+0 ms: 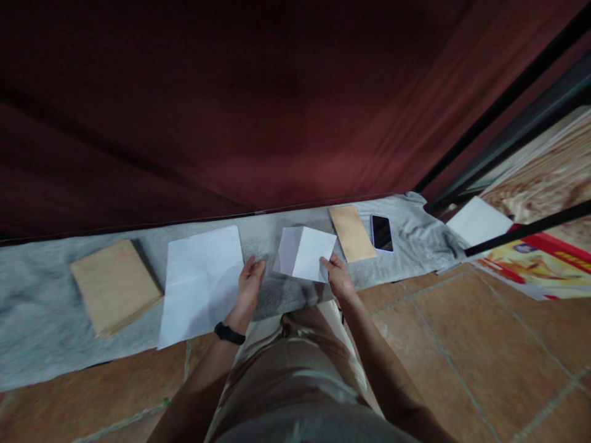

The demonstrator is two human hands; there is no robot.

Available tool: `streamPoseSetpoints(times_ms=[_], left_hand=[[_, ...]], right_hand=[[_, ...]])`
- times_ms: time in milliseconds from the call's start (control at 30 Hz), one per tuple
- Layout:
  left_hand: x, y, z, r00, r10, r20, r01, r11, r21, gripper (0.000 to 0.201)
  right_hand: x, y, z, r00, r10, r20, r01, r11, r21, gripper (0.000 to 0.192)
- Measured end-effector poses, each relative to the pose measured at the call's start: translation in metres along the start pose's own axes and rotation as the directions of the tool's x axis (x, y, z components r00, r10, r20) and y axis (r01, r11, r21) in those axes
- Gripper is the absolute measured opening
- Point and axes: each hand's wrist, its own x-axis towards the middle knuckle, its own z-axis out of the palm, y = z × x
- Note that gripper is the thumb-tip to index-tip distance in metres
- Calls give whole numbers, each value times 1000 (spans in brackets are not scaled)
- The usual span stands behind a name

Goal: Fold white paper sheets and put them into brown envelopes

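Note:
A folded white sheet of paper [305, 252] is raised a little above a grey cloth [41, 295] on the floor. My right hand [338, 278] grips its lower right corner. My left hand [249, 286], with a black band on the wrist, hovers just left of the folded sheet, fingers slightly apart, over the right edge of a flat stack of white paper [198, 283]. Whether the left hand touches either paper I cannot tell.
A stack of brown envelopes [114, 284] lies at the left of the cloth. A single brown envelope [351, 232] and a dark phone [381, 232] lie at the right. Beyond are a white sheet [478, 223], a colourful printed poster [540, 264], a dark red curtain [231, 104] and tiled floor [462, 344].

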Motion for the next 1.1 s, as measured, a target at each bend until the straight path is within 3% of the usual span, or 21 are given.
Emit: streamPoseSetpoints(times_ms=[100, 200, 267, 300, 400, 533, 700, 833, 900, 1000, 1100], left_hand=[[-12, 7, 4, 976, -163, 143, 178, 979, -100, 39], [-27, 11, 15, 838, -373, 398, 452, 884, -123, 39], [-34, 12, 25, 784, -395, 480, 504, 855, -119, 39], [-35, 13, 30, 791, -373, 484, 492, 859, -141, 36], [-34, 14, 40, 878, -262, 400, 384, 885, -263, 23], [-32, 18, 43, 931, -171, 322, 279, 903, -327, 35], [-28, 22, 43, 948, -79, 308, 145, 969, -199, 38], [-7, 16, 37, 981, -46, 188, 48, 999, -6, 28], [2, 10, 31, 989, -57, 140, 48, 997, 64, 25], [5, 0, 25, 982, -71, 173, 53, 993, 105, 27], [4, -3, 23, 967, -47, 252, 15, 992, 127, 30]], right_hand=[[-8, 0, 10, 997, 3, -77, 10, 986, 169, 28], [-20, 4, 23, 995, 38, -95, -13, 966, 259, 28], [-29, 8, 32, 993, 82, -85, -53, 954, 295, 28], [-33, 9, 35, 990, 112, -87, -80, 949, 306, 28], [-45, 11, 39, 974, 197, -114, -155, 942, 297, 27], [-56, 7, 34, 969, 223, -106, -188, 945, 266, 28], [-61, 4, 27, 964, 259, -57, -240, 944, 225, 33], [-57, 7, 15, 965, 263, -23, -254, 948, 192, 35], [-51, 8, 7, 977, 202, -69, -194, 975, 109, 36], [-40, 7, -3, 985, -10, -174, -10, 993, -114, 33], [-33, 3, -6, 976, -191, -105, 151, 938, -312, 26]])
